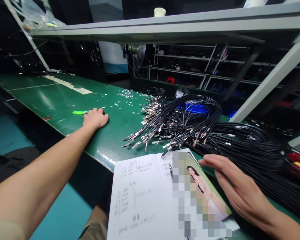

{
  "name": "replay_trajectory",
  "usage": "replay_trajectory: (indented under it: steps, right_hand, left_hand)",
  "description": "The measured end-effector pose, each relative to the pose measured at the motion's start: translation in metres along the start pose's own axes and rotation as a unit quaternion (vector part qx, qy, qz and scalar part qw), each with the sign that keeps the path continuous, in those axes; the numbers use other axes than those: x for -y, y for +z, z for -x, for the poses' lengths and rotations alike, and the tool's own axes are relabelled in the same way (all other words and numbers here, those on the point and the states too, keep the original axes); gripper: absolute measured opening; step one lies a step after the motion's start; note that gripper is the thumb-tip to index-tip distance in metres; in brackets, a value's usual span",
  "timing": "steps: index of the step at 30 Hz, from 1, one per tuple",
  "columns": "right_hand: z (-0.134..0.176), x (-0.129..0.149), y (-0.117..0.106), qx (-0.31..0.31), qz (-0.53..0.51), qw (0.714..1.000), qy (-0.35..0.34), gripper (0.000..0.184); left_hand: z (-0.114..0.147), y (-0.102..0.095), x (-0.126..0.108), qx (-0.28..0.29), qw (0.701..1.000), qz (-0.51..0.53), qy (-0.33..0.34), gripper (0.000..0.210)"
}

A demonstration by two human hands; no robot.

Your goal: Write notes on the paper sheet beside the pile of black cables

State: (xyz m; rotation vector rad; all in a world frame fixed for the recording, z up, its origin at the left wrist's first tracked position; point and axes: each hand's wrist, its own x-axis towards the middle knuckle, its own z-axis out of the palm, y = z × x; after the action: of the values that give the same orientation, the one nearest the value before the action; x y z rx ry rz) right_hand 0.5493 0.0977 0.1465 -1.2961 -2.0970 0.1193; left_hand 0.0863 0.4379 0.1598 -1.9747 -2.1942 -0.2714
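My left hand (96, 117) reaches far out over the green table (65, 100), its fingers curled down on the tabletop next to a bright green lighter (79, 112); whether it grips the lighter's end I cannot tell. My right hand (233, 186) hovers flat with fingers apart over the right edge of an open notebook (145, 196), holding nothing. The notebook lies at the table's near edge, with handwriting on its page and a picture card (202, 193) on it. Just beyond lies a big bundle of black cables (190, 126) with metal terminals.
Small metal terminals (125, 96) lie scattered on the table past my left hand. A blue bin (197, 108) sits under the cables. A grey shelf (165, 26) runs overhead, carried by slanted posts (272, 80). Red and yellow parts (298, 163) sit at the far right.
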Motion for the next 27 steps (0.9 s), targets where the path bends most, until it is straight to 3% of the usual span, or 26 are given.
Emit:
replay_trajectory:
  steps: [9, 27]
  right_hand:
    - [0.014, 0.002, -0.012, -0.031, 0.002, 0.998, -0.053, 0.038]
    - [0.015, 0.011, -0.019, -0.013, 0.004, 0.993, -0.114, 0.040]
  left_hand:
    - [0.001, 0.001, 0.000, -0.003, 1.000, 0.003, -0.004, 0.057]
    - [0.001, -0.002, -0.001, -0.003, 1.000, -0.001, -0.003, 0.058]
